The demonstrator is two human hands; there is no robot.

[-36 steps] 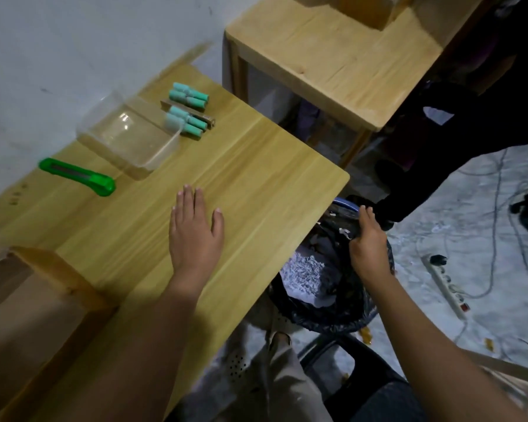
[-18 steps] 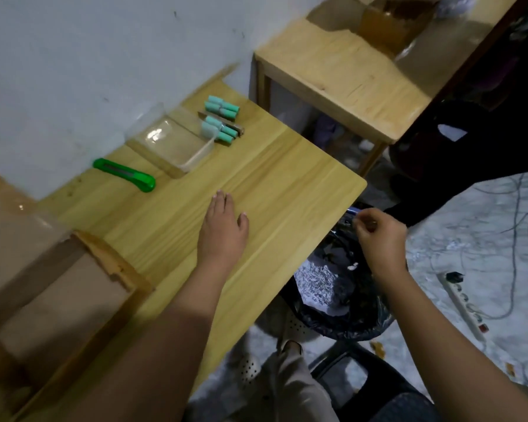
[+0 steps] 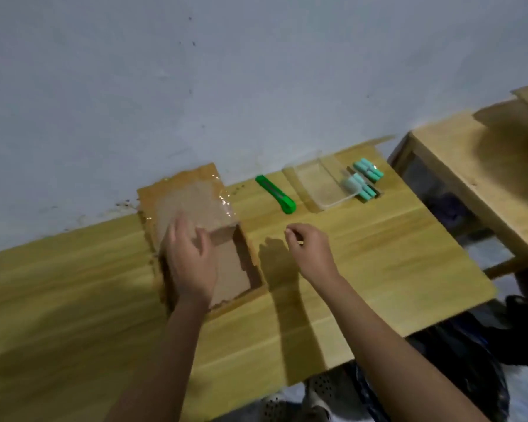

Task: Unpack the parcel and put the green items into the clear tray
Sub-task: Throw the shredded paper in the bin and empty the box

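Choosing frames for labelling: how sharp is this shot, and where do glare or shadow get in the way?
Head view: motion blur softens everything, especially the left hand over the cardboard box; glare streaks the tape on its flap; the right hand throws a dark shadow on the table; the clear tray looks faint, the green items beside it smeared.

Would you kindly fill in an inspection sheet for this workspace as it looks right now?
Surface: wooden table, against a grey wall.
Job's things: open cardboard parcel; clear tray looks empty; green items lie beside it.
Clutter: green utility knife.
Hands: left hand open over the parcel's opening; right hand curled, nothing seen in it.
Cables: nothing seen.
Surroundings: second wooden table; dark bin bag below.
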